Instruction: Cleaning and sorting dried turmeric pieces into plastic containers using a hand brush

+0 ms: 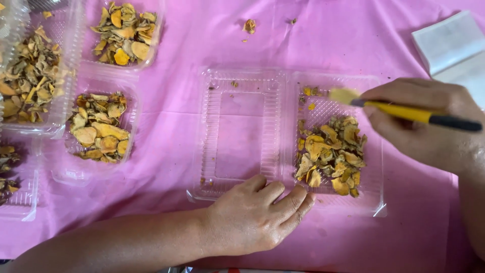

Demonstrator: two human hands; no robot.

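Glossy ribbed clear plastic tray [242, 131], matt pink cloth [202, 35], dry rough yellow slices [331, 151]

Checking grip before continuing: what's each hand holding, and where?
Right hand grips a brush mid-handle. Left hand holds nothing, resting on the clear tray.

Both arms are bare from the forearm down, with no sleeve, watch, ring or glove on the left hand [252, 215] or the right hand [429, 121], and the fingernails are short and unpainted.
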